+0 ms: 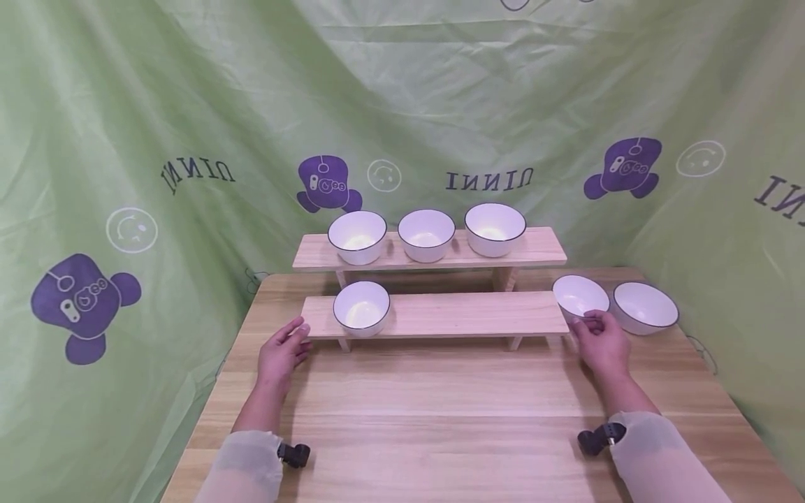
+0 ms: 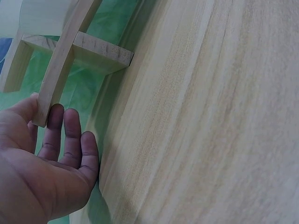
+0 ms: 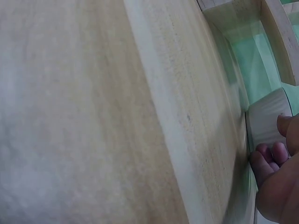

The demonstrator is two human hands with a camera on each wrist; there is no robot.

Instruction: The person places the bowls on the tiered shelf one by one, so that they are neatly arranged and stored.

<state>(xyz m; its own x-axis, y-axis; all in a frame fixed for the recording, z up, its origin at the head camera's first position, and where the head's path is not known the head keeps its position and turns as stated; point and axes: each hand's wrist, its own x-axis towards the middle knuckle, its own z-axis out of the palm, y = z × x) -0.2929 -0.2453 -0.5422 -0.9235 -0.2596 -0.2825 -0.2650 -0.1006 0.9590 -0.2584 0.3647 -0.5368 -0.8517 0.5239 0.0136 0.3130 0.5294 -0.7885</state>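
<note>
My left hand point(image 1: 281, 355) is at the left end of the lower wooden shelf point(image 1: 465, 314). In the left wrist view, its thumb and index finger pinch the board's end point(image 2: 43, 109), the other fingers loosely bent below. Over on the right, my right hand point(image 1: 604, 344) holds the near rim of a white, dark-rimmed bowl point(image 1: 580, 293) beside the shelf's right end. The right wrist view shows the thumb against that bowl's outer wall point(image 3: 267, 116). Another white bowl point(image 1: 646, 306) stands just right of it. One more bowl point(image 1: 361, 307) sits on the lower shelf's left part.
Behind, a higher wooden shelf point(image 1: 534, 248) carries three matching bowls: left point(image 1: 357, 234), middle point(image 1: 426, 234) and right point(image 1: 495, 227). Both shelves stand toward the back of the wooden table point(image 1: 434, 419). A green printed curtain point(image 1: 402, 105) hangs around the back and sides.
</note>
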